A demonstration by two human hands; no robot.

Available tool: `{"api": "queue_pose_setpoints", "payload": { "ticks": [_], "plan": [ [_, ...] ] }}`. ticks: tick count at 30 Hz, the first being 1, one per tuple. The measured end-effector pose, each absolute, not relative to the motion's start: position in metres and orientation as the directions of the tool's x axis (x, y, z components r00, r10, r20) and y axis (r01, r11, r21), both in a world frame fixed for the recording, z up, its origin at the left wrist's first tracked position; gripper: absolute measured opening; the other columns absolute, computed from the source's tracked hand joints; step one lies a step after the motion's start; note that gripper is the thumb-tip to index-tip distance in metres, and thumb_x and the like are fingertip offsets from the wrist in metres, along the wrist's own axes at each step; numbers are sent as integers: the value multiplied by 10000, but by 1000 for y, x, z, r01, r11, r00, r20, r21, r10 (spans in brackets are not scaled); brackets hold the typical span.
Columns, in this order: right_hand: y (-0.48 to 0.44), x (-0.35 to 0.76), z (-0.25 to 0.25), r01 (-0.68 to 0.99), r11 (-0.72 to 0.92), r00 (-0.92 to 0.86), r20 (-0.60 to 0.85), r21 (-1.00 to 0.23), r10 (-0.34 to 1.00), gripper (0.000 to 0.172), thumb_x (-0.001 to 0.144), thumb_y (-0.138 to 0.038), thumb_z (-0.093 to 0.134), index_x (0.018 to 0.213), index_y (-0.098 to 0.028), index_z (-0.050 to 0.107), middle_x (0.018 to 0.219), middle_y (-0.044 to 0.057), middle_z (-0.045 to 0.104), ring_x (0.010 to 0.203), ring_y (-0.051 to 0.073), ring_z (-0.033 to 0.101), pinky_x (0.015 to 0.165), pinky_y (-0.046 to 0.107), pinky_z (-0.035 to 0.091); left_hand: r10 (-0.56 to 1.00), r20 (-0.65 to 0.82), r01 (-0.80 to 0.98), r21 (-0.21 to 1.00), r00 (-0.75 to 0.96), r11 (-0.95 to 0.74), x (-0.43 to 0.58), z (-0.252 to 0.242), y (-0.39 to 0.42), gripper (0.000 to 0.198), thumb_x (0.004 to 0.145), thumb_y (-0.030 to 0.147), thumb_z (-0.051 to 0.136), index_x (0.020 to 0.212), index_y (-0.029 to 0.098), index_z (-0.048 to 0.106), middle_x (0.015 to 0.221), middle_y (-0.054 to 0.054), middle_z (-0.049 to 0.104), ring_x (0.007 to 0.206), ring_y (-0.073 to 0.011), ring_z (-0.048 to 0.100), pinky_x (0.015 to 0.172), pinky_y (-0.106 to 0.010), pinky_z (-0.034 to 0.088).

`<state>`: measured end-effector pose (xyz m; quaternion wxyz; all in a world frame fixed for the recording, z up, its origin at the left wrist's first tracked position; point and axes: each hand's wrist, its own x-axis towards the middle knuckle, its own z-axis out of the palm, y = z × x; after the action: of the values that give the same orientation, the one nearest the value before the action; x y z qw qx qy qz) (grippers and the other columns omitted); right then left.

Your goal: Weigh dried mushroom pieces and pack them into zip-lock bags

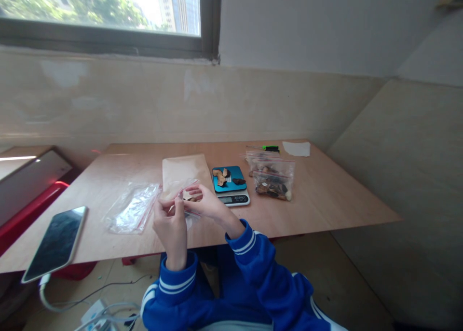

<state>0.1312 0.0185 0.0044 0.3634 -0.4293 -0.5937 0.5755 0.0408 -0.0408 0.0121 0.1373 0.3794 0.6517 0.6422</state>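
Here we are at the tabletop (314,200), and both hands are on a small clear bag (193,218), up in front of the body, near the front edge. The left hand (170,222) has its fingers bent in close, thumb against them, pinching the plastic. Over on the other side, the right hand (206,203) curls its fingers loosely about the bag's upper part, only a little open, and it seems to have the film too, though the exact contact is hidden. Something brown shows by those fingers; inside the plastic or in front of it, I cannot tell!

Now, how will this one handle? Light, I'd judge, thin, floppy and rather slippery, with sides likely to cling together. The place to take hold looks like the top rim, one side in each hand, with a gentle pinch; tug hard and the film could stretch.

Just beyond, brown paper (184,169) lies flat beside a scale (237,172) carrying dry-looking brown pieces (220,176), perhaps brittle. Filled bags (273,188) sit right of that, flat plastic bags (132,210) on the left.
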Motion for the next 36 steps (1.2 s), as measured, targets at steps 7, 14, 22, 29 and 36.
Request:
{"api": "queue_pose_setpoints", "payload": {
  "ticks": [7, 14, 22, 29, 36],
  "plan": [
    [10, 129, 15, 240, 201, -344, 111, -950, 932, 205, 731, -276, 721, 900, -179, 657, 949, 41, 696, 900, 197, 661, 813, 328, 519, 669, 273, 281, 955, -691, -100, 38, 5, -37, 211, 754, 364, 631, 725, 189, 516, 709, -5, 642, 669, -175, 667, 557, -252, 497],
    [6, 145, 42, 152, 437, -96, 427, -886, 899, 175, 905, -244, 466, 925, -196, 633, 948, 33, 695, 919, 153, 649, 865, 291, 493, 672, 253, 159, 967, -696, -200, 35, 10, -36, 244, 764, 365, 629, 712, 193, 464, 846, -63, 709, 885, -233, 714, 710, -307, 559],
    [62, 183, -28, 787, -34, 358, 411, -616, 839, 623, 774, -383, 664, 1229, 2, 484, 1390, 348, 382, 1342, 451, 292, 1045, 582, 282, 676, 265, 126, 961, -688, -247, 28, 11, -35, 266, 768, 364, 641, 710, 196, 444, 988, -123, 723, 986, -263, 695, 795, -352, 566],
    [70, 188, -61, 811, -85, 350, 364, -579, 863, 482, 802, -314, 650, 1156, -7, 536, 1285, 338, 486, 1274, 444, 385, 1013, 573, 311, 689, 236, 112, 969, -685, -220, 29, 14, -38, 262, 765, 357, 641, 717, 199, 437, 936, -116, 734, 946, -267, 706, 758, -338, 575],
    [71, 210, -58, 775, 42, 276, 398, -630, 875, 211, 811, -174, 594, 1014, -118, 607, 1036, 164, 628, 1035, 293, 556, 911, 419, 433, 677, 261, 128, 962, -688, -241, 29, 14, -37, 257, 775, 348, 627, 696, 197, 434, 939, -121, 733, 932, -260, 711, 761, -333, 579]
  ]
}}
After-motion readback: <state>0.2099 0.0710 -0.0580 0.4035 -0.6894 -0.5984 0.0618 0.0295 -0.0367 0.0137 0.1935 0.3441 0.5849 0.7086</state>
